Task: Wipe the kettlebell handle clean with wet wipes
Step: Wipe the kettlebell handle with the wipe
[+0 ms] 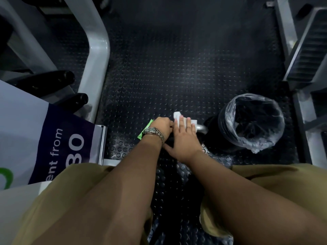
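Head view looks straight down past tan shorts (74, 195) to a dark studded rubber floor (168, 68). Near the middle of the floor, the right hand (184, 138) lies flat with straight fingers, pressing a white wet wipe (177, 115) down over the kettlebell handle (201, 129). A short silver curve of that handle shows just right of the hand, and the wipe's corners stick out beyond the fingertips on the far side. The kettlebell's body is too dark to make out under the hands. The left hand (161, 125), with a metal watch (154, 132) on its wrist, sits just left of the right hand and touches it; its fingers are curled, but I cannot tell whether they grasp anything. A green wipes pack (144, 131) shows from under the left wrist. To the right of the handle stands a small bin (251, 121) lined with a clear bag. On the left are a grey machine frame (95, 59) and a blue and white banner (58, 147).
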`<state>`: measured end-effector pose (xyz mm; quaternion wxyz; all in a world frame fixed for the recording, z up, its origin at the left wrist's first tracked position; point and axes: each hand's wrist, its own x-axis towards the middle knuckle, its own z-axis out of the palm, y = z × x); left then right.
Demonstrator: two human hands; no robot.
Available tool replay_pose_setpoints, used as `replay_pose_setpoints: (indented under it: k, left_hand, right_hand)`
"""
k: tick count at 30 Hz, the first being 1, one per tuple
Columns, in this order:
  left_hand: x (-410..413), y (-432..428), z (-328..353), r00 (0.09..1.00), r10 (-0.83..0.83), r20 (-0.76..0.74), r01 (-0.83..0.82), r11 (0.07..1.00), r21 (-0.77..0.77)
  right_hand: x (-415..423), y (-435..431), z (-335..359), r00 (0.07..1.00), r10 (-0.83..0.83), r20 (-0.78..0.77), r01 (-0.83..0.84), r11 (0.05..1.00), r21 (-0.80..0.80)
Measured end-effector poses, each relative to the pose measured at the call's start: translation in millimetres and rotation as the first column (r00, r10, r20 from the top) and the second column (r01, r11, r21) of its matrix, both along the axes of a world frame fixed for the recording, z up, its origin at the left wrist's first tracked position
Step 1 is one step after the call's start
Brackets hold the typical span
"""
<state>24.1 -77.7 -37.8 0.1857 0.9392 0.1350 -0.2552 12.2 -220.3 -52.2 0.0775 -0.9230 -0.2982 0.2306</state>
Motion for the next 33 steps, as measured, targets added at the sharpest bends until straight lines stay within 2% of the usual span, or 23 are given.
replay_pose_setpoints:
  k: [5, 9, 11, 14, 17, 19, 21, 23, 27, 30, 33]
  left_hand:
    - [2, 1, 0, 1.000, -0.001, -0.018, 0.000, 1.000, -0.008]
    - [5, 2, 1, 0.999, -0.002, -0.054, 0.001, 1.000, -0.021]
    - [4, 2, 0, 0.999, 0.011, -0.041, -0.012, 1.000, -0.024]
    - [1, 0, -1, 1.000, 0.014, 0.002, -0.014, 1.000, -0.015]
    - [-1, 0, 0, 1.000, -0.004, 0.017, 0.004, 1.000, 0.003]
    - [1, 1, 1, 1.000, -0.012, 0.006, 0.012, 1.000, -0.007]
    - [2, 1, 2, 1.000, -0.020, -0.021, 0.020, 1.000, -0.015]
    - [2, 2, 1, 1.000, -0.014, -0.025, 0.014, 1.000, -0.022]
    - [-1, 2, 4, 1.000, -0.002, 0.008, 0.002, 1.000, -0.018]
    - [-1, 2, 3, 1.000, 0.004, 0.009, -0.004, 1.000, -0.016]
    - [2, 2, 5, 1.000, -0.015, -0.017, 0.015, 0.999, -0.030]
  right_hand:
    - [-11, -13, -2, 0.997, 0.066, 0.048, -0.064, 0.997, -0.031]
    - [0, -21, -2, 0.996, -0.084, 0.033, 0.085, 0.996, -0.030]
    - [6, -14, -1, 0.995, -0.103, 0.013, 0.103, 0.994, -0.027]
    - [9, -1, 0, 1.000, -0.003, -0.028, 0.003, 1.000, -0.004]
    - [-4, -6, -2, 0.997, 0.077, 0.015, -0.078, 0.996, 0.033]
    - [-12, -19, -7, 0.995, 0.057, 0.076, -0.058, 0.998, 0.007]
    - [-12, -27, -8, 0.992, -0.043, 0.118, 0.044, 0.999, -0.002]
    - [-2, -21, -5, 0.992, -0.083, 0.091, 0.086, 0.996, -0.033]
    - [6, 3, 2, 0.999, 0.039, -0.002, -0.039, 0.998, -0.046]
    - [-3, -3, 2, 0.994, 0.113, 0.007, -0.113, 0.992, -0.061]
    - [-9, -16, 2, 0.997, 0.042, 0.058, -0.036, 0.993, -0.110]
